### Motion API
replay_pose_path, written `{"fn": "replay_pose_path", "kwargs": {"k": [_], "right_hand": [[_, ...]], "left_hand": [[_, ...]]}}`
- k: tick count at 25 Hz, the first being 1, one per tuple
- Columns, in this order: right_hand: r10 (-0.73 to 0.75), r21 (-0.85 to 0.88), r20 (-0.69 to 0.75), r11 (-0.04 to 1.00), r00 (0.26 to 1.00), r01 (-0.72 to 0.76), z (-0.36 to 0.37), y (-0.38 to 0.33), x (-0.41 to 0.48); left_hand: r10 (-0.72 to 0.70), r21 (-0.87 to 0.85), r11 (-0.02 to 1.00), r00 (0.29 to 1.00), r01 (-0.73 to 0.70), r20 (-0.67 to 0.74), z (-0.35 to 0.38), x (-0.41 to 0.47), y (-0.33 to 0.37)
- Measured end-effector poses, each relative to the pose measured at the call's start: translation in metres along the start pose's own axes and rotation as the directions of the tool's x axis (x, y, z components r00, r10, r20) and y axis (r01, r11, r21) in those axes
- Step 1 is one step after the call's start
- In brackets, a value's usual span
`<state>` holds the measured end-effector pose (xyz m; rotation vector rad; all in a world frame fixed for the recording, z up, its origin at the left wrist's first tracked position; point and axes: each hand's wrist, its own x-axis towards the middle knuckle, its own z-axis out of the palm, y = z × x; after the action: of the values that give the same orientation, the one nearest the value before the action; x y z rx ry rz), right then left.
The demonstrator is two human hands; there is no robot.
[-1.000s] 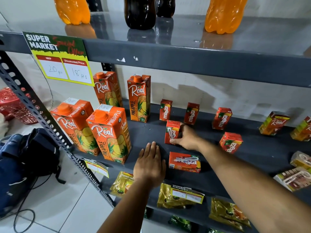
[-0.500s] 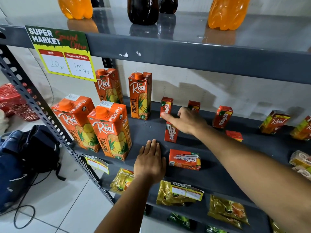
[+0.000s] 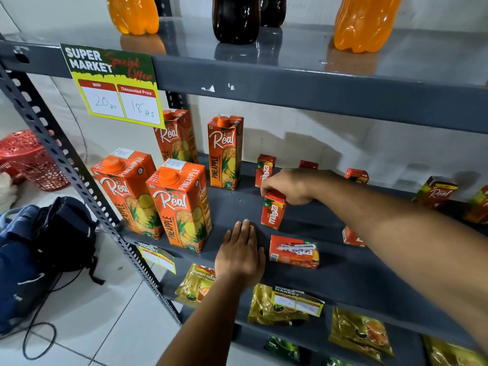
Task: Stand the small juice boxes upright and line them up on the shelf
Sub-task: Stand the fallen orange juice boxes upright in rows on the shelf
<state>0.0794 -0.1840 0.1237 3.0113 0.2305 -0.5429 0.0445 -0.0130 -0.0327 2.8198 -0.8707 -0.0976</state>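
Observation:
Small red Maaza juice boxes are scattered on the grey middle shelf (image 3: 343, 276). My right hand (image 3: 290, 184) grips the top of one upright box (image 3: 273, 211) standing mid-shelf. Behind it another small box (image 3: 264, 170) stands upright by the back wall, and two more (image 3: 308, 164) (image 3: 356, 175) peek out behind my hand and arm. One box (image 3: 294, 251) lies flat near the front edge, straw side up. A further box (image 3: 352, 237) is partly hidden by my right forearm. My left hand (image 3: 241, 253) rests flat on the shelf, fingers together, holding nothing.
Tall Real pineapple cartons (image 3: 182, 207) (image 3: 224, 151) fill the shelf's left part. Small Real boxes (image 3: 435, 192) stand at the right. Soda bottles (image 3: 235, 19) stand on the upper shelf, tea packets (image 3: 277, 305) on the lower. A dark bag (image 3: 45, 249) and red basket (image 3: 29, 159) are on the floor left.
My right hand turned the small box it held from tilted, straw side out, to upright with its label facing forward. The left hand stayed flat on the shelf.

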Motion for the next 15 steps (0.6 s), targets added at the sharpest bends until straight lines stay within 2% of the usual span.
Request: {"fn": "replay_pose_path", "kwargs": {"k": [3,5,7,9,11,12,13,15], "right_hand": [[-0.077,-0.079,-0.056,0.994,0.995,0.072,0.004,0.007,-0.003],[-0.080,-0.141,-0.082,0.988,0.993,0.068,0.009,0.009,-0.001],[-0.069,-0.121,-0.102,0.991,0.992,0.057,0.009,0.010,-0.006],[-0.032,0.110,-0.178,0.993,0.984,0.053,0.004,0.007,-0.025],[0.064,0.431,-0.284,0.900,0.957,0.067,0.012,0.005,-0.051],[0.096,0.497,-0.285,0.866,0.954,0.062,0.023,0.002,-0.063],[0.108,0.485,-0.230,0.874,0.967,0.018,0.037,-0.003,-0.073],[0.151,0.344,-0.053,0.931,0.987,-0.124,0.072,-0.010,-0.084]], "left_hand": [[-0.010,0.008,1.000,1.000,0.010,0.000,0.000,0.000,0.001],[-0.007,0.008,1.000,1.000,0.008,-0.010,0.000,0.001,0.002],[-0.006,0.010,1.000,1.000,0.006,-0.011,0.000,0.000,0.001],[-0.007,0.010,1.000,1.000,0.007,-0.009,0.000,-0.001,0.001],[-0.005,0.008,1.000,1.000,0.005,-0.011,0.002,0.000,0.000],[-0.006,0.008,1.000,1.000,0.006,-0.011,0.002,0.001,0.000],[-0.007,0.010,1.000,1.000,0.007,-0.010,0.002,0.001,0.000],[-0.003,0.015,1.000,1.000,0.003,-0.005,0.002,0.001,0.001]]}}
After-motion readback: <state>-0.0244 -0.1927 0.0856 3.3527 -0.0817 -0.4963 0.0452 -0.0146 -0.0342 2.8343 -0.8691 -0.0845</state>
